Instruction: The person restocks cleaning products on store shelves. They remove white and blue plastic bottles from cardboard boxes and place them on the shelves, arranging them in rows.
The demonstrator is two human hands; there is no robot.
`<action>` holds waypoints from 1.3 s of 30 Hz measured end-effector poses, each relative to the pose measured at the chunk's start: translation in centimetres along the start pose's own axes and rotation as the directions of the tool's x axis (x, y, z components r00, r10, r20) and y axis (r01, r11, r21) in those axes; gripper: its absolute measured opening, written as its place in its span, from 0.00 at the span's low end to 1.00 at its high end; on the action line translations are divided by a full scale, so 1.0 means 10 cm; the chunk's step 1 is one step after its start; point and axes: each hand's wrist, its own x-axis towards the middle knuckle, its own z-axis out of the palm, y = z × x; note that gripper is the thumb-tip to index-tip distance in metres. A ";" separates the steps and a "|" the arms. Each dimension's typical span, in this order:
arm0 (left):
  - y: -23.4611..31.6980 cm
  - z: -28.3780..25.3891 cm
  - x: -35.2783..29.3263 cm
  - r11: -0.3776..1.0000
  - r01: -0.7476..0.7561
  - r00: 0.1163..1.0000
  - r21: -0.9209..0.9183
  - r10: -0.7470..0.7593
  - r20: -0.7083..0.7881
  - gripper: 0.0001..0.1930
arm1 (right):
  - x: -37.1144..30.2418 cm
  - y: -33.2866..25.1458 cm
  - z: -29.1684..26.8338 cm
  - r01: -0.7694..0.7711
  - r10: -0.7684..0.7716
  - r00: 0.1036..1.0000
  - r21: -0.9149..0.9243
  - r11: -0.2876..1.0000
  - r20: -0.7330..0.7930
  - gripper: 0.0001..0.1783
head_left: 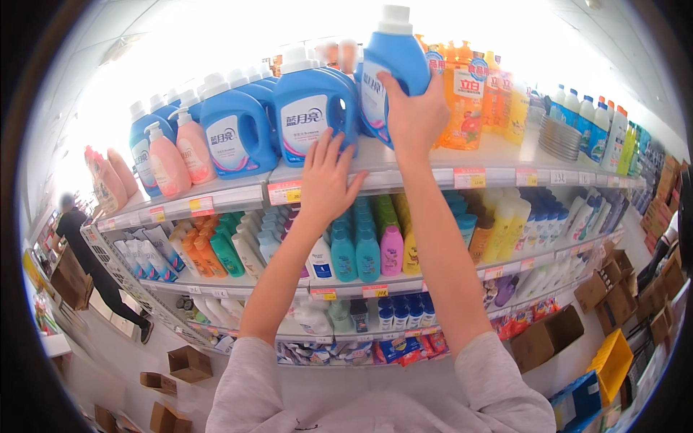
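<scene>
On the top shelf (pixel 419 175), my right hand (pixel 419 115) grips a blue laundry detergent jug (pixel 395 54) with a white cap, slightly tilted. Its thumb lies across the front label, and the other fingers wrap the right side, partly hidden. My left hand (pixel 328 173) is open, fingers stretched out against the lower front of another blue detergent jug (pixel 309 90). Its thumb lies near the shelf's front edge. Left of that one stands a similar jug (pixel 234 133), with several more behind. Pink pump bottles (pixel 193 144) stand further left.
Orange dish soap bottles (pixel 463 108) stand right of my right hand, with stacked metal tins (pixel 559 138) beyond. Lower shelves hold shampoo bottles (pixel 367 252). Cardboard boxes (pixel 189 364) and a yellow crate (pixel 612 361) sit on the floor. A person in dark clothes (pixel 97 252) carries a box at left.
</scene>
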 end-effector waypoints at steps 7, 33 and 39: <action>-0.01 0.04 -0.04 0.994 0.061 0.996 -0.094 -0.067 -0.059 0.19 | -0.23 0.24 0.45 0.216 -0.215 0.976 0.051 0.975 -0.013 0.20; 0.60 -0.17 -1.06 0.499 0.046 0.999 -0.865 -0.048 0.025 0.07 | -3.04 0.62 -2.35 -0.383 0.454 0.749 -0.244 0.891 0.483 0.11; 1.52 -0.31 -3.23 0.170 0.873 0.431 -0.457 0.169 0.886 0.04 | -4.53 0.45 -4.13 -0.804 0.911 0.390 -0.434 0.407 0.132 0.10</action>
